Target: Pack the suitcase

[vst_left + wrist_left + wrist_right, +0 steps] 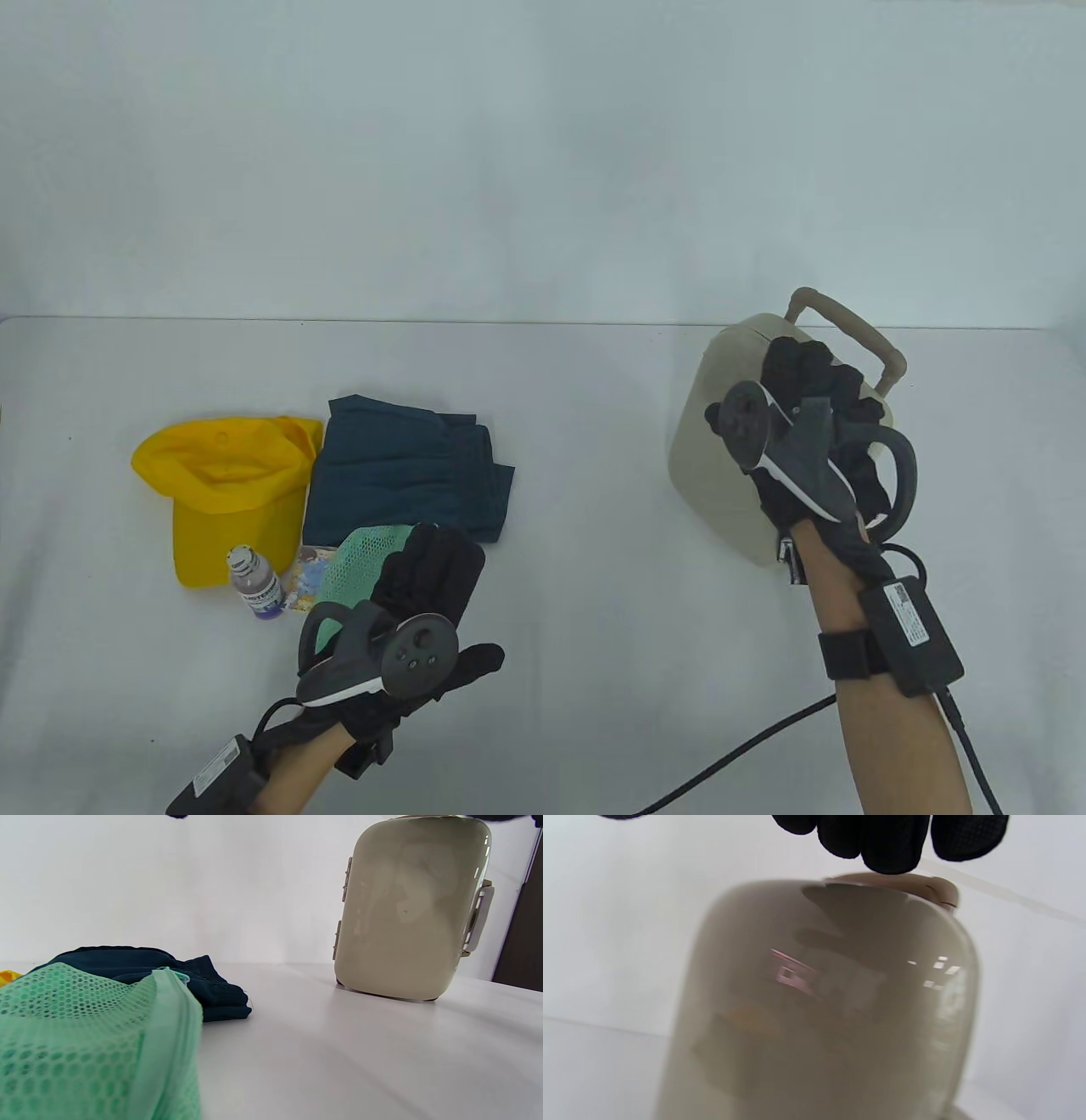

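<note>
Upright beige suitcase (721,441) on table (594,509), right hand (814,424) fingers (882,840) curled over its top; left hand (424,594) flat on green mesh bag (361,556), well left of suitcase.

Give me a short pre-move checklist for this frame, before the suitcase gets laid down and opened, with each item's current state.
1. Suitcase upright and closed: ok; it stands on its base, shells together in the left wrist view.
2. Right hand on the suitcase top: ok, by the handle; whether it grips cannot tell.
3. Bare table between suitcase and clothes for laying it down: ok.
4. Items staged: ok; yellow cap, folded dark garment, small bottle, green mesh bag.
5. Left hand on the mesh bag: ok, fingers flat.
6. Latches released: cannot tell.
</note>
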The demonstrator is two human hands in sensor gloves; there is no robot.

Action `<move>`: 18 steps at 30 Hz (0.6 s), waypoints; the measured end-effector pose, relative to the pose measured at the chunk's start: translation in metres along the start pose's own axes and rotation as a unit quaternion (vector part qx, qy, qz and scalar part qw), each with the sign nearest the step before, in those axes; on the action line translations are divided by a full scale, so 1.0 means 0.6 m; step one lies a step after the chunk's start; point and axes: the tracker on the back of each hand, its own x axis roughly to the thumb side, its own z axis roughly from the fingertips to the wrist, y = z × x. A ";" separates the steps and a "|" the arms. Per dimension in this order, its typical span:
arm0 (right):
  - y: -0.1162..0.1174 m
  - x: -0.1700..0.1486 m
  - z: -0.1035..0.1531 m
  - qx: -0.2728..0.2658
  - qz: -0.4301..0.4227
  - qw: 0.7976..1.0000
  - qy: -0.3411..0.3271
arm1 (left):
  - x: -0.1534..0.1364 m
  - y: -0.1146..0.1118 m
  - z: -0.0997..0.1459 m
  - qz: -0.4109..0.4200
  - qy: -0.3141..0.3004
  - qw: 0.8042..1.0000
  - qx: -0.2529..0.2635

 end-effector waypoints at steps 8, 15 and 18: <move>0.029 -0.011 -0.038 0.055 0.032 0.997 0.044 | -0.011 0.008 0.003 -0.012 0.011 1.000 0.008; 0.049 -0.013 -0.052 0.086 0.019 0.994 0.071 | -0.006 0.006 0.004 -0.011 0.002 1.000 0.009; 0.053 -0.018 -0.054 0.091 0.006 0.993 0.075 | -0.006 0.002 0.003 -0.016 0.004 1.000 0.006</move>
